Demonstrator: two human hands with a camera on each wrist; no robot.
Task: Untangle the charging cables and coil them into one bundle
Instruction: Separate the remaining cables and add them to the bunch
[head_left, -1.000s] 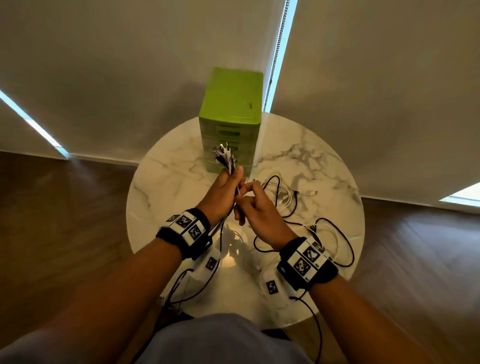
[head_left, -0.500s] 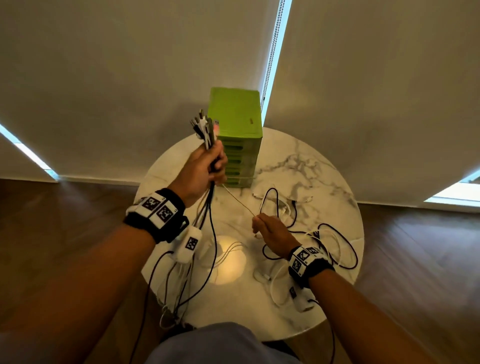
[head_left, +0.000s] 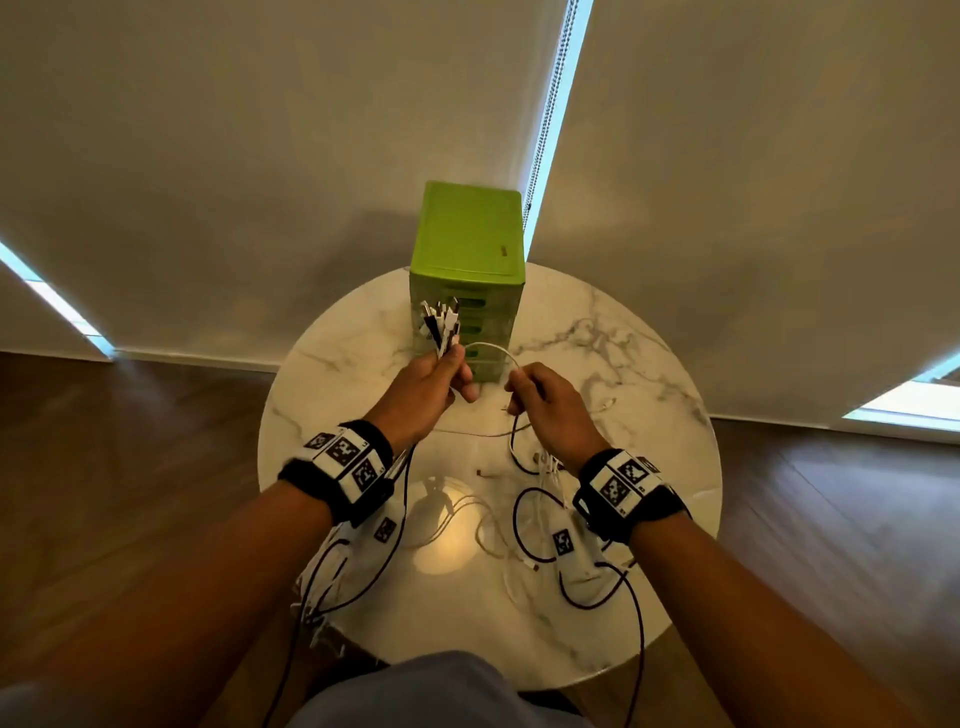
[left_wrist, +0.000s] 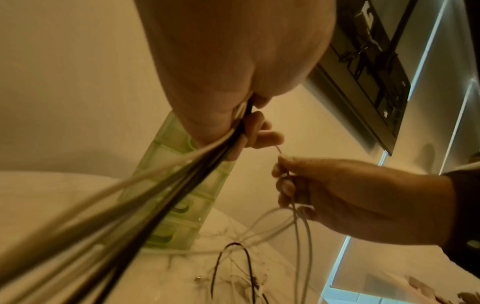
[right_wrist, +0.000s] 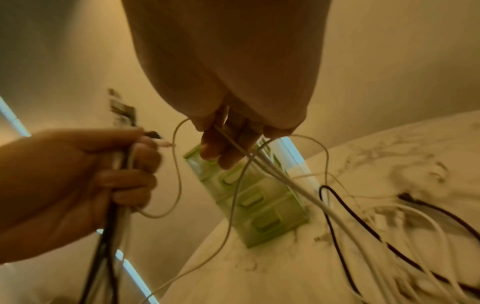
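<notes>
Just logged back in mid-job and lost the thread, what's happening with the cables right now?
The left hand grips a bunch of cables with their plug ends sticking up, in front of the green drawer box. The right hand pinches a thin white cable that arcs across to the left hand. More black and white loose cables lie on the marble table, not yet gathered.

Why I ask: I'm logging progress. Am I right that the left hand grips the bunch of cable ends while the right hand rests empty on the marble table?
Not quite: the right hand isn't empty; the right wrist view shows it pinching a white cable above the marble table. The left hand does grip the bunch of cable ends.
</notes>
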